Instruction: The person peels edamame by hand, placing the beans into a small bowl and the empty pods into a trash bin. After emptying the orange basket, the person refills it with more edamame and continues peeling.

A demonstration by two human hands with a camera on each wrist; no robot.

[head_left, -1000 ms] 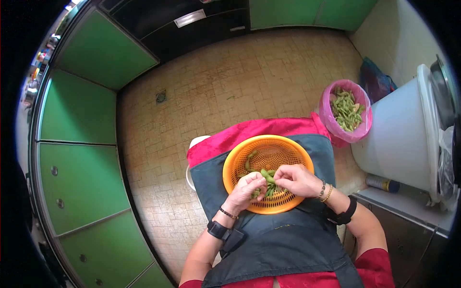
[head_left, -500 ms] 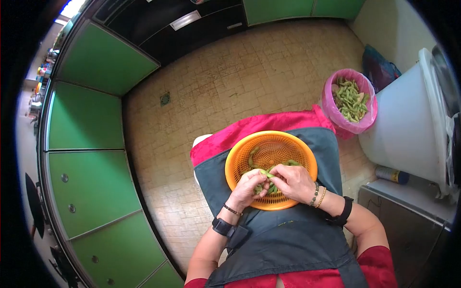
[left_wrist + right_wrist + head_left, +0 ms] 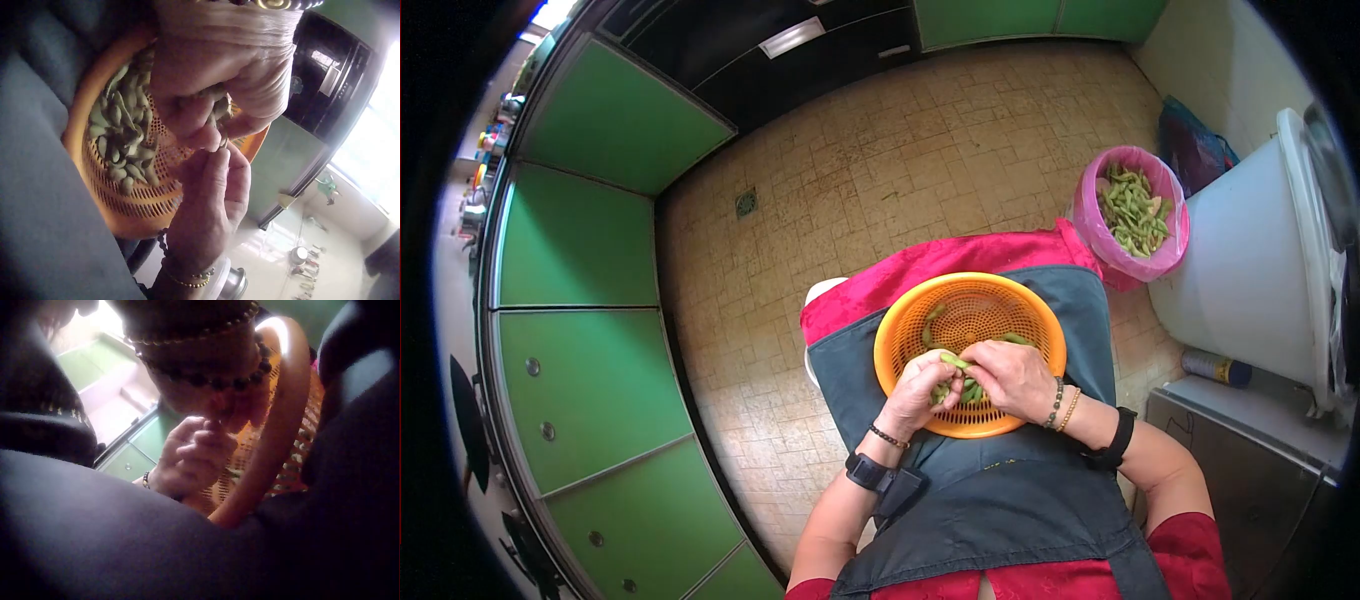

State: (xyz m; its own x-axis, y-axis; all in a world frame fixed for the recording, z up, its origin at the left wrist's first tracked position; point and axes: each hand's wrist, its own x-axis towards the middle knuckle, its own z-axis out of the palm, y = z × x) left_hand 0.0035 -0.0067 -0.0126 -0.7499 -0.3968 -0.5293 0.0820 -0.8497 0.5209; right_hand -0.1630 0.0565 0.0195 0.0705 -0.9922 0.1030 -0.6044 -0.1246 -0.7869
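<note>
Currently, the left hand [image 3: 920, 394] is pinching 1 green pod [image 3: 953, 361] with curled fingers, while the right hand [image 3: 1017, 382] is gripping its right end, both working above the near half of an orange basket [image 3: 970, 280]. More pods [image 3: 128, 119] are lying inside, and a pink-lined bin [image 3: 1142, 267] is holding others at far right.

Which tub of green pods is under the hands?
The orange basket with holes, on the dark apron; the other, the pink-lined tub, stands to the right.
</note>
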